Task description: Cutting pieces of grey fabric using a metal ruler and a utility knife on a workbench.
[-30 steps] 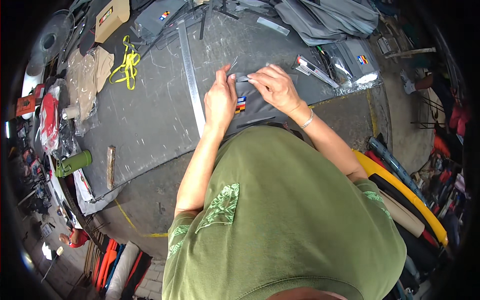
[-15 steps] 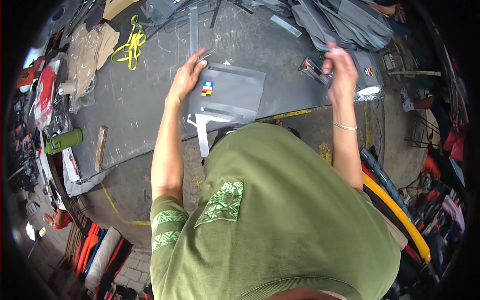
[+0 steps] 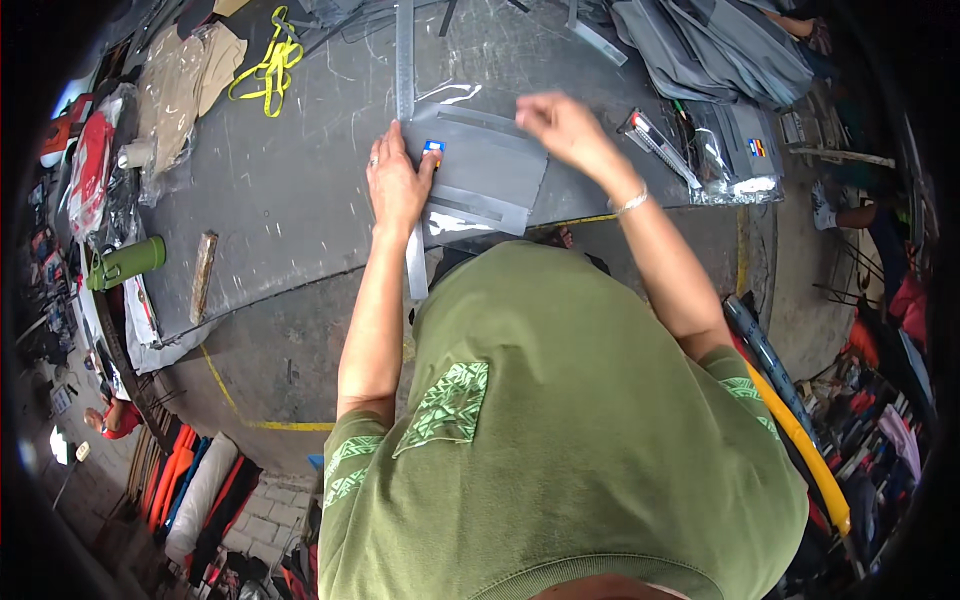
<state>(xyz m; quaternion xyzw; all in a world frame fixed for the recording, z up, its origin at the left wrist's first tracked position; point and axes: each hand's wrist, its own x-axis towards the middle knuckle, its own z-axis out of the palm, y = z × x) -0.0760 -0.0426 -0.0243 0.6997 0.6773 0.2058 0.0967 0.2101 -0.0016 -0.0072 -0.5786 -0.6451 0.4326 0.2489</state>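
Observation:
A grey fabric panel (image 3: 490,165) with a small colourful label (image 3: 433,148) lies near the table's front edge. My left hand (image 3: 398,190) rests flat across the panel's left side, fingers stretched out, thumb over part of the label. Just beyond its fingertips is the lower end of a metal ruler (image 3: 404,60). Above the panel's far right corner hovers my right hand (image 3: 568,130). Its fingers look bent but are smeared by motion, so whether they hold anything is unclear. A pale strip (image 3: 416,262) hangs over the edge below the left hand.
A red-and-white cutter-like tool (image 3: 640,122) lies right of the panel, beside a plastic-wrapped grey piece (image 3: 735,150). Stacked grey fabric (image 3: 715,50) sits at the far right. A yellow strap (image 3: 270,75), a wooden stick (image 3: 203,278) and a green bottle (image 3: 128,262) are leftward.
My right hand has swung left from beside the cutter to over the panel. My left hand has moved nearer and lies flatter on the panel, now partly covering the label.

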